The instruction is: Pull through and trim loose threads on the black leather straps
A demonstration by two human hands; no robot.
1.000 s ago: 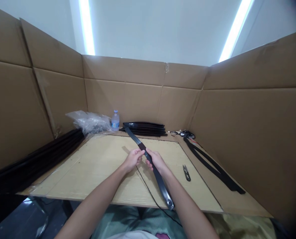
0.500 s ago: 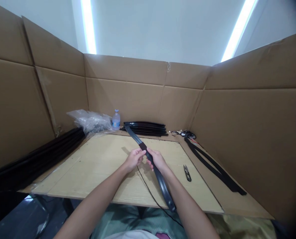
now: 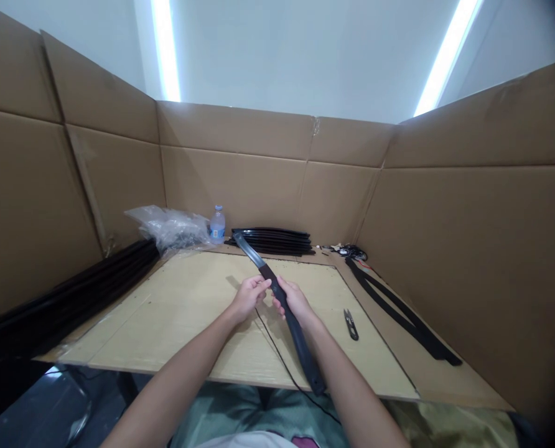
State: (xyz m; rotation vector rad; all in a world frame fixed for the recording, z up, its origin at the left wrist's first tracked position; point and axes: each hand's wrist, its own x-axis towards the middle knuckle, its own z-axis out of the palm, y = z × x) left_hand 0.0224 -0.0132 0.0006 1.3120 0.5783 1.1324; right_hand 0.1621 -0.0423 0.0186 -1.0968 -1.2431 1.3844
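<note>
A: What changed?
B: Long curved black strip [image 3: 300,342] rolled slightly about its length; near-end shine dropped out. Fingers barely shifted.
A: Grip?
B: Right hand [image 3: 295,300] held the strip, fingers wrapped round it. Left hand [image 3: 249,297] fingers narrow at its edge; couldn't tell what they pinched. Dark brown matte band [image 3: 267,272] just beyond them, thin black cord [image 3: 277,351] below.
A: Meaning?
B: Probably a new working angle, same spot. Black-handled metal snips [image 3: 351,325] lay right of the fingers, untouched.

Room leftward over board [image 3: 151,317], snips [image 3: 351,325] obstructing right
</note>
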